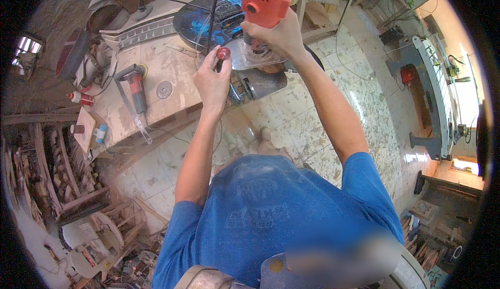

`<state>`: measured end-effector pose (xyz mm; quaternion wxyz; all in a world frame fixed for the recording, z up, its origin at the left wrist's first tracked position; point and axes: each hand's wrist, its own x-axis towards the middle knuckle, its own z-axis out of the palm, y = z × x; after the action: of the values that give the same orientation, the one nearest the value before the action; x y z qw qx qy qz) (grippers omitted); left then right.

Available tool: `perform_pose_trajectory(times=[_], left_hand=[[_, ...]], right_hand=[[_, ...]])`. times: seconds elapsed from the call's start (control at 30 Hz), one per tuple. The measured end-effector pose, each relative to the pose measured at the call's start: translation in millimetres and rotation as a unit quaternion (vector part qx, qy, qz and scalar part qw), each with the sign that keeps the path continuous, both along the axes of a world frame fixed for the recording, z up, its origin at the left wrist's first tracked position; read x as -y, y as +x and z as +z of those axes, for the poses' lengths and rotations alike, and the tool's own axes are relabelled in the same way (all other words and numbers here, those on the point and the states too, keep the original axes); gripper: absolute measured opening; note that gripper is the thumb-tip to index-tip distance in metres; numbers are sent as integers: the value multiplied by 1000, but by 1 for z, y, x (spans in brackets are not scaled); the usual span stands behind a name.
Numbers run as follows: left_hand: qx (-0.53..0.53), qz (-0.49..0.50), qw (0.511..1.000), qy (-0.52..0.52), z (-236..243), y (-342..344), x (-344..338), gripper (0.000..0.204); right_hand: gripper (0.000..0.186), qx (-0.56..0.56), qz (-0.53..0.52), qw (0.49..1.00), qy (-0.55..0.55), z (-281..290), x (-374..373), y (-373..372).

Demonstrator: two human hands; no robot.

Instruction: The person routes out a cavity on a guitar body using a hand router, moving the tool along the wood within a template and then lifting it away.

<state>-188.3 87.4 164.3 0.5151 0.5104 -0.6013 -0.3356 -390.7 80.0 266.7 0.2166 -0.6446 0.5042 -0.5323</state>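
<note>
An orange router (264, 2) with a clear base (240, 54) stands over a round dark tabletop with blue patterns (200, 21) at the far side of the workbench. My right hand (281, 35) is closed on the router's lower right side; the grip under its fingers is mostly hidden. At the base's left, my left hand (212, 78) pinches a dark red ball knob (223, 53) between thumb and fingers. A black cord (213, 10) runs upward just past the left fingertips. Below the base, a dark cylindrical part (268, 83) shows near the bench edge.
On the wooden workbench (174, 99) left of my hands lie an angle grinder (137, 88), a grey disc (164, 89) and a red bottle (82, 98). A desk lamp (107, 10) stands behind. Cables cross the dusty tiled floor (338, 80); a large grey machine (429, 99) stands at right.
</note>
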Motion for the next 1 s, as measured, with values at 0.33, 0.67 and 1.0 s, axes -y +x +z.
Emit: perform_pose_trajectory(times=[0.33,0.67,1.0], left_hand=[[-76,-8,996,40,13,6,-9,42],[-67,-6,997,29,16,14,-13,41],[-5,-37,999,-14,-1,17,-10,39]], right_hand=[[44,-62,-44,994,-80,-18,12,9],[79,-16,-30,999,-1,-14,11,15],[63,-13,-24,1000,-2,-17,-3,2]])
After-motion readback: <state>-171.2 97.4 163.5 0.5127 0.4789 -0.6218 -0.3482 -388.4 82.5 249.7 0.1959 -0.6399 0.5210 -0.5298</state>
